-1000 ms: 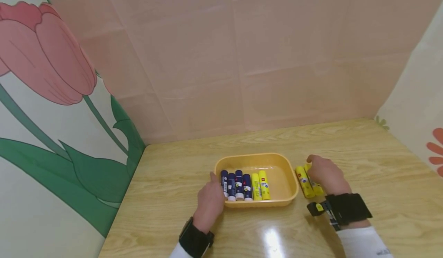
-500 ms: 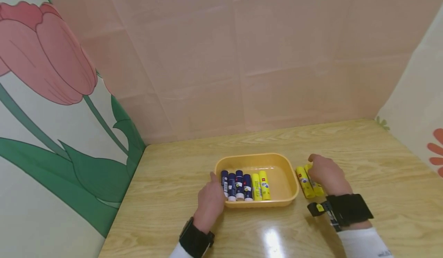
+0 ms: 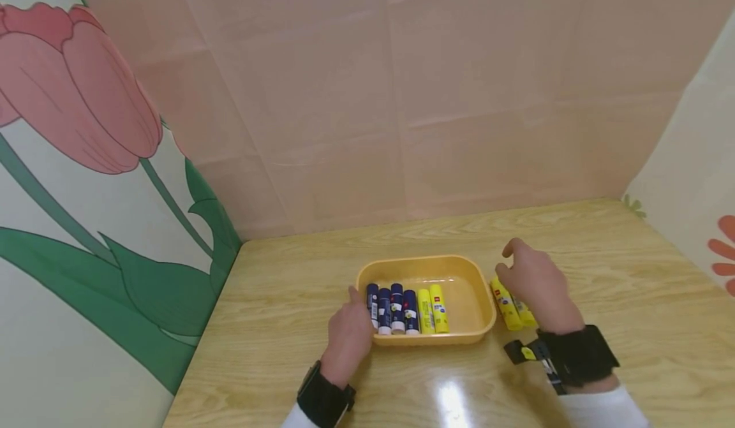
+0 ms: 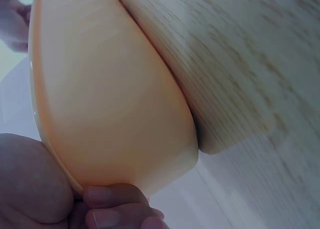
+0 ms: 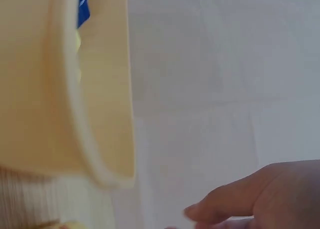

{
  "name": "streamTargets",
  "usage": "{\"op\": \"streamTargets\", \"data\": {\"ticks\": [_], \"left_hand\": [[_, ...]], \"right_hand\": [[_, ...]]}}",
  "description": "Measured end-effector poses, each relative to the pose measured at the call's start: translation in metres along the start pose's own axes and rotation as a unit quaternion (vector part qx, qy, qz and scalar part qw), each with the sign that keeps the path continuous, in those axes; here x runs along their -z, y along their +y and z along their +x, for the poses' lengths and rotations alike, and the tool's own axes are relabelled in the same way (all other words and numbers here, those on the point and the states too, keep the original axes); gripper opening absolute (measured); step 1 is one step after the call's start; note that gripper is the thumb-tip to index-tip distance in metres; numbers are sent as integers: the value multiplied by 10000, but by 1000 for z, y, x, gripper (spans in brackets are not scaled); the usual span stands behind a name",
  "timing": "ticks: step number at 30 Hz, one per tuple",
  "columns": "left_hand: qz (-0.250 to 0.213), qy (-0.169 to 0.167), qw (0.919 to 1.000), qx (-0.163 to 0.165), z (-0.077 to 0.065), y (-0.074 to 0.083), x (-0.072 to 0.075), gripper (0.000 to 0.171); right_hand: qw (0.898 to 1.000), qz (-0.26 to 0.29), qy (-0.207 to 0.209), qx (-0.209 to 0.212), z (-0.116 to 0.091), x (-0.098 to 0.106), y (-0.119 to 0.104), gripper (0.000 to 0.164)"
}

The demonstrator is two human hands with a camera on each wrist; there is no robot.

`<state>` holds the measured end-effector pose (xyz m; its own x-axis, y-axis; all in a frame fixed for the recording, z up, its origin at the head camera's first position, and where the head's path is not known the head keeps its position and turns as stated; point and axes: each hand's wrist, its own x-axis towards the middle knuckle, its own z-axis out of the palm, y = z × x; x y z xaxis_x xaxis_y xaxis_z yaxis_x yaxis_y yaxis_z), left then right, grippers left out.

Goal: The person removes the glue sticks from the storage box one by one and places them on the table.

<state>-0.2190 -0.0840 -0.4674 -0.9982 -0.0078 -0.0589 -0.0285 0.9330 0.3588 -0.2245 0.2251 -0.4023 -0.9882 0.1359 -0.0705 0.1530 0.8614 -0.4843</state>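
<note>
My left hand [image 3: 350, 332] grips the left end of a yellow plastic tray [image 3: 467, 303], thumb over the rim and fingers against the outer wall [image 4: 115, 104] in the left wrist view. Inside the tray, several dark blue glue sticks [image 3: 397, 310] lie in a row beside two yellow glue sticks [image 3: 439, 310]. To the tray's right, two more yellow glue sticks rest on the table, a nearer-to-tray one [image 3: 506, 305] and another [image 3: 525, 315] partly covered by my right hand [image 3: 536, 281]. That hand hovers over them, thumb and index finger spread with nothing between them.
The wooden table [image 3: 275, 326] meets a pinkish sheet [image 3: 339, 96] at its back edge. A tulip-printed panel [image 3: 74, 96] stands at the left, a pale flowered one [image 3: 695, 179] at the right.
My right hand has risen slightly off the yellow glue sticks, with thumb and index finger now parted and more of the sticks showing. The left hand and tray stay put.
</note>
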Motion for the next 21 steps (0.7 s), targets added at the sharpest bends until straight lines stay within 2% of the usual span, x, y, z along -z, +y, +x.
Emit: {"op": "streamTargets", "data": {"ticks": [3, 5, 12, 18, 21], "left_hand": [[31, -12, 10000, -7, 0, 0, -1, 68], [71, -13, 10000, -20, 0, 0, -1, 68], [86, 11, 10000, -43, -1, 1, 0, 68], [48, -10, 10000, -10, -1, 1, 1, 70], [15, 2, 10000, -46, 0, 0, 1, 69]], "right_hand": [[9994, 119, 272, 159, -6, -3, -13, 42], [9992, 89, 296, 263, -9, -5, -21, 44], [9988, -106, 68, 480, -16, -12, -41, 59], [9986, -273, -165, 416, -16, -26, -50, 58], [9978, -431, -152, 480, -17, -34, -53, 55]]}}
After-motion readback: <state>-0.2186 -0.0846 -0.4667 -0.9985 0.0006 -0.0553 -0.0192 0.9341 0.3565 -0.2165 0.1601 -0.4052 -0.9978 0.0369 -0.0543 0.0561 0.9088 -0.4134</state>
